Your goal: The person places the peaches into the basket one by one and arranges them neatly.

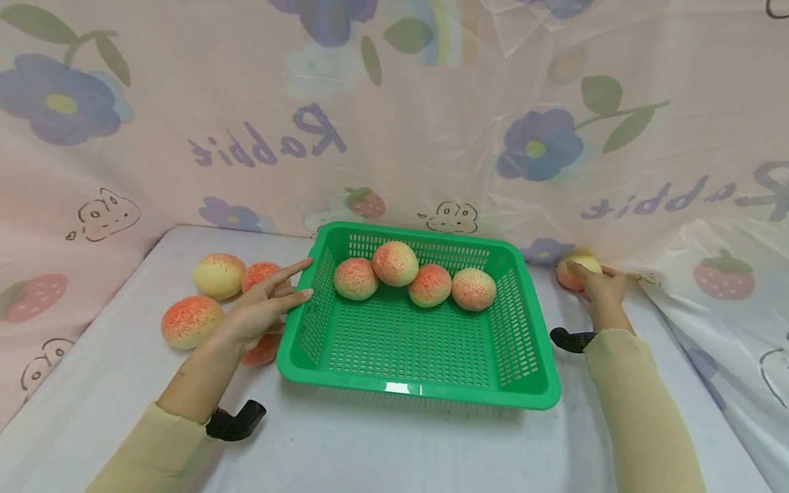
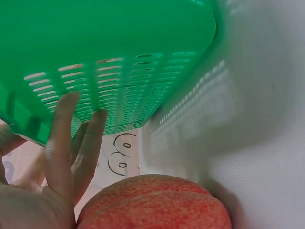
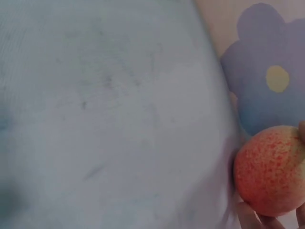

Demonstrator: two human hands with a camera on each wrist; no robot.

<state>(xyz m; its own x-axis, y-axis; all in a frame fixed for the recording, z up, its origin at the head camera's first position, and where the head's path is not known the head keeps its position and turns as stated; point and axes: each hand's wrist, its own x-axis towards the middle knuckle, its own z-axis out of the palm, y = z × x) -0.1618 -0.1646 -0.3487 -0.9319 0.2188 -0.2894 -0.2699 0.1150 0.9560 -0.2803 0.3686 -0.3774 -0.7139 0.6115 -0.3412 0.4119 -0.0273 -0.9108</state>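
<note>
My left hand (image 1: 261,308) touches the left rim of a green plastic basket (image 1: 419,395) with straight fingers. In the left wrist view, fingers (image 2: 61,143) lie against the basket's slotted side wall (image 2: 128,90). Several yellow-and-red peaches (image 1: 395,263) sit along the far side inside the basket. Over at the far right of the table, my right hand (image 1: 604,291) grips another peach (image 1: 570,272), close to the hanging cloth. That peach (image 3: 269,171) shows at the lower right of the right wrist view, with fingertips around it.
Left of the basket lie several more peaches (image 1: 191,322), some partly hidden behind the left hand and forearm. A patterned cloth (image 1: 394,137) hangs behind the white table (image 1: 345,445) and at its sides. Black wrist mounts (image 1: 234,421) stick out from both wrists.
</note>
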